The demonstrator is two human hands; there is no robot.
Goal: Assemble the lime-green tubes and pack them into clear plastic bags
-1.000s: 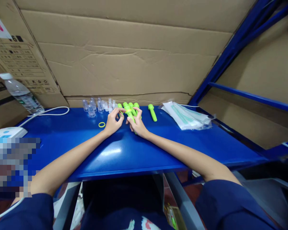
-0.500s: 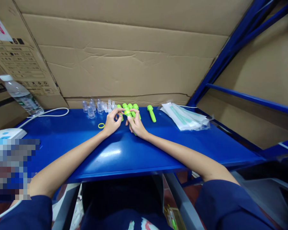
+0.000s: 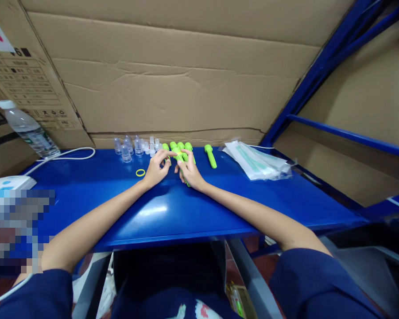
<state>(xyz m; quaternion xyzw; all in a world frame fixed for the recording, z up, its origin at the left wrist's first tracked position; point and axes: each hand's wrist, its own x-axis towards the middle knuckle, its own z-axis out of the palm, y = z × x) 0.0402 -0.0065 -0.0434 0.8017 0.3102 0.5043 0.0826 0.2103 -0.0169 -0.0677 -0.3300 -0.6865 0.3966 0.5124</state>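
Note:
A bright green torch-shaped handle [image 3: 181, 162] is gripped in my right hand [image 3: 193, 175], its wider head pointing up and away from me. A yellow band shows around that head. My left hand [image 3: 156, 169] reaches in from the left, its fingers closed in on the head; the fingertips are small and partly hidden. Several more green handles [image 3: 173, 145] lie in a row just behind my hands. Another green handle [image 3: 211, 156] lies apart to the right. Left of my left hand, a thin yellow ring [image 3: 140, 173] lies flat on the blue table [image 3: 186, 217].
Several clear plastic domed cups [image 3: 126, 153] and smaller clear pieces [image 3: 152, 146] stand at the back left. Flat plastic packets [image 3: 255, 161] lie at the right. A water bottle [image 3: 29, 130], a white cable [image 3: 76, 155] and a power strip [image 3: 13, 182] are at the left. Cardboard [image 3: 172, 79] walls the back.
Both hands stay at nearly the same spot around the green handle. The left fingers have shifted slightly over its head. The view has moved a little.

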